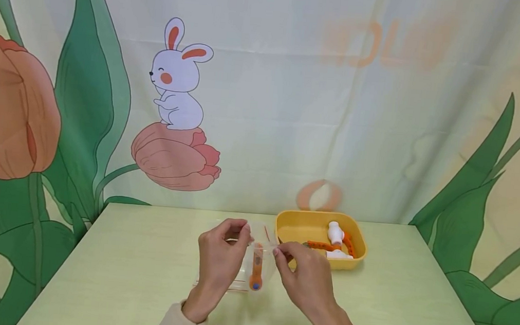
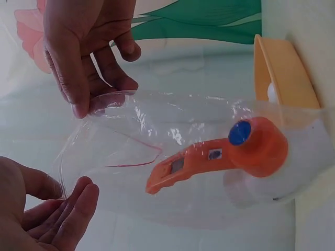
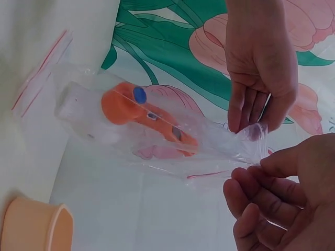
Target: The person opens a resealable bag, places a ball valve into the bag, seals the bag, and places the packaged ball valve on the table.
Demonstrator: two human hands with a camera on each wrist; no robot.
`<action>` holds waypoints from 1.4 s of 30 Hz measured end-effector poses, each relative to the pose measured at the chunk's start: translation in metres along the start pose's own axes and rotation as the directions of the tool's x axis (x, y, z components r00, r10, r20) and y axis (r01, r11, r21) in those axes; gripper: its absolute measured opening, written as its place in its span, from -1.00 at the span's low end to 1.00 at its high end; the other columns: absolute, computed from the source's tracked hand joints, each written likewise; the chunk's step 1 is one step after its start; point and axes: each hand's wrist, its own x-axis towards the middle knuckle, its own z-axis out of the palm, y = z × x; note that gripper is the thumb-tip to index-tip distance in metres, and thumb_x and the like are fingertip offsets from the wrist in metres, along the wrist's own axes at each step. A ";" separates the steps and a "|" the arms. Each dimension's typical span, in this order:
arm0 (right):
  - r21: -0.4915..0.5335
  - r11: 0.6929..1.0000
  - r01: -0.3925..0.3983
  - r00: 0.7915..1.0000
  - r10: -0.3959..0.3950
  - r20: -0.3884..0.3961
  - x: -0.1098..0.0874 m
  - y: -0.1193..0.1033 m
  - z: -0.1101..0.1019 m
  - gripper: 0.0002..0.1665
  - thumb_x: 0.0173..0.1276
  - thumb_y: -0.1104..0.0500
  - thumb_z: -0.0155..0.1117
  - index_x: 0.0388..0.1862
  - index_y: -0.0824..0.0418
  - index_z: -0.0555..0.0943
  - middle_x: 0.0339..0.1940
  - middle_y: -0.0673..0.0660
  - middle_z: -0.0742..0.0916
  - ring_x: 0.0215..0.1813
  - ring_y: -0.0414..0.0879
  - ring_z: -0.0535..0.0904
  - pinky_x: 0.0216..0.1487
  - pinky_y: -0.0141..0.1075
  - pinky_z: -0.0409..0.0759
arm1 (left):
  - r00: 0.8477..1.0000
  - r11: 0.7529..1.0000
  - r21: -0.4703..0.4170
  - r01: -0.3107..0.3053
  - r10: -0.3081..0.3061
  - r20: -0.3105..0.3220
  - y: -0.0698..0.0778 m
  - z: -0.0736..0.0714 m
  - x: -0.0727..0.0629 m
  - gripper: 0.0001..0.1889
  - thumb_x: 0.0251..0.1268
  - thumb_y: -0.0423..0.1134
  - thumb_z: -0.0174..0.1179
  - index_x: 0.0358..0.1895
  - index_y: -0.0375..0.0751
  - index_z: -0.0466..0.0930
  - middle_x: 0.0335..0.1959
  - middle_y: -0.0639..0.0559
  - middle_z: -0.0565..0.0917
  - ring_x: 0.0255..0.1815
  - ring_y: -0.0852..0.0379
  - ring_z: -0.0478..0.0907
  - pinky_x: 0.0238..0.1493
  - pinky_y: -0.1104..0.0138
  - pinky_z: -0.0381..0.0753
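Observation:
Between my two hands hangs a clear zip bag with a red line near its mouth. Inside it sits an orange-and-white plastic toy with a blue button and a ridged orange handle; its white part is at the bottom of the bag. My left hand pinches one side of the bag's mouth between thumb and fingers. On the opposite side, my right hand pinches the mouth edge. In the head view the toy shows upright between the hands, handle upward.
Flat clear bags with red lines lie on the pale table behind and left of the held bag. A yellow basin at the back right holds several orange and white toys. Behind the table hangs a printed curtain.

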 end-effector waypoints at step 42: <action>0.111 0.975 0.195 0.981 -0.191 -0.042 0.031 0.020 -0.029 -0.94 0.22 0.28 0.42 -0.31 0.20 0.72 -0.43 0.00 0.76 -0.43 -0.21 0.65 -0.40 -0.41 0.64 | 0.899 0.904 0.227 -0.363 0.276 0.340 0.018 -0.018 0.013 -0.64 0.20 -0.19 0.34 0.09 -0.06 0.64 0.04 0.08 0.68 0.12 0.09 0.59 0.11 0.15 0.61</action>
